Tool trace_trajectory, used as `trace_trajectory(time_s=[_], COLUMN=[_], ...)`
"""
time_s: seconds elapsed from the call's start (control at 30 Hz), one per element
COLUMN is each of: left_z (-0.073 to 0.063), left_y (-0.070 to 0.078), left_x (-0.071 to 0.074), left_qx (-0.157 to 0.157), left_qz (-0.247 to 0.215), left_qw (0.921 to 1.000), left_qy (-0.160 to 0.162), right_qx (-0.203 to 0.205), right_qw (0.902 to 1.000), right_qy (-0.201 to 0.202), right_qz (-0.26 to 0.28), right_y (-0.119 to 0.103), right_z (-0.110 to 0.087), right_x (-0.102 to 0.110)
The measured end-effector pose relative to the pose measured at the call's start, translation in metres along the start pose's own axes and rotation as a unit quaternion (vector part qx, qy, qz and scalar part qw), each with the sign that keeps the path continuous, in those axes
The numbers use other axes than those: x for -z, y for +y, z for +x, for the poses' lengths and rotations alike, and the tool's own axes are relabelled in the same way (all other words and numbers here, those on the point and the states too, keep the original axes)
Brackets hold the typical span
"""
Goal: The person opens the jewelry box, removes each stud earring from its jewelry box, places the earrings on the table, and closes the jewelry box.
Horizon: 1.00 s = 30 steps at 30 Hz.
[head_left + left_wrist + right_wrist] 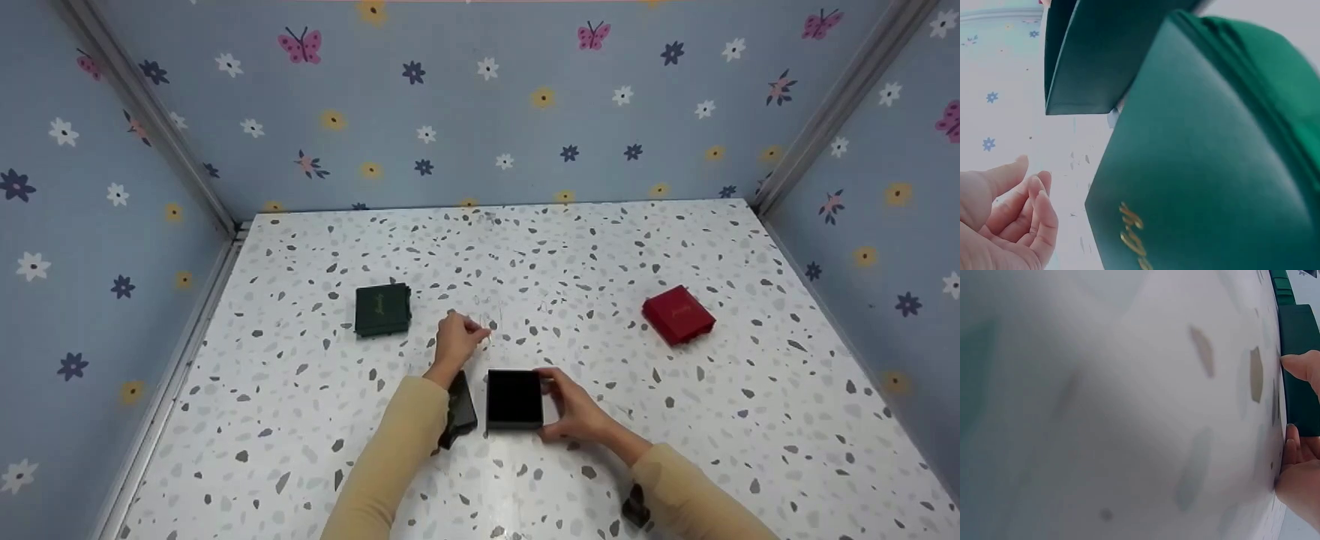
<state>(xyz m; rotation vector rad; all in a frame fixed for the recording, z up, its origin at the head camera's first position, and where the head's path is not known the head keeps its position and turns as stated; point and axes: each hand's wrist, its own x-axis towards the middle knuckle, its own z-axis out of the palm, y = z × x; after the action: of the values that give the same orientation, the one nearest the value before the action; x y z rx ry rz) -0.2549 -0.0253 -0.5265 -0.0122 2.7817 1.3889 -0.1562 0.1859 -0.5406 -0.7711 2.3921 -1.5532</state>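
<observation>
My right hand point(574, 411) grips the right side of an open square jewelry box base point(515, 400) with a black inside; its outer wall looks dark green in the right wrist view, thumb and fingers on either side. My left hand point(456, 343) is beyond the box, thumb and fingertips close together beside thin, faint pieces point(491, 311) on the table, too small to identify. Whether it pinches one is unclear. In the left wrist view, the green lid point(1202, 152) with gold lettering and a ribbon stands near that hand, partly behind the sleeve in the head view.
A closed dark green jewelry box point(382, 309) lies at the left and a red one point(679, 315) at the right. A small dark object point(636, 507) sits beside the right sleeve. Flowered panels point(487, 105) enclose the speckled table point(300, 450).
</observation>
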Motion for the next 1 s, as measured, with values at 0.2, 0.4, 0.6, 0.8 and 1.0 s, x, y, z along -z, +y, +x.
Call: trace_trajectory(time_s=[0.2,0.4,0.6,0.8,1.0], left_z=[-0.009,-0.021,-0.032,-0.038,-0.047], left_y=[0.000,-0.003,-0.010,-0.018,-0.021], left_x=[0.005,0.011,0.018,0.023,0.025], left_qx=[-0.018,-0.055,-0.072,-0.096,-0.125], left_qz=[0.013,0.010,0.000,-0.017,-0.015], left_qw=[0.9997,0.9984,0.9971,0.9940,0.9893], left_qy=[-0.005,-0.009,-0.024,-0.050,-0.074], right_qx=[-0.004,0.002,-0.019,-0.018,0.002], right_qw=[0.9999,0.9998,0.9990,0.9996,0.9996], right_qy=[0.003,0.011,0.011,0.006,0.008], right_qz=[-0.013,-0.019,-0.040,-0.020,-0.026], right_y=[-0.003,0.006,0.033,0.038,0.031], right_z=[-0.001,0.000,0.000,0.001,0.000], right_x=[0.000,-0.002,-0.004,-0.003,-0.003])
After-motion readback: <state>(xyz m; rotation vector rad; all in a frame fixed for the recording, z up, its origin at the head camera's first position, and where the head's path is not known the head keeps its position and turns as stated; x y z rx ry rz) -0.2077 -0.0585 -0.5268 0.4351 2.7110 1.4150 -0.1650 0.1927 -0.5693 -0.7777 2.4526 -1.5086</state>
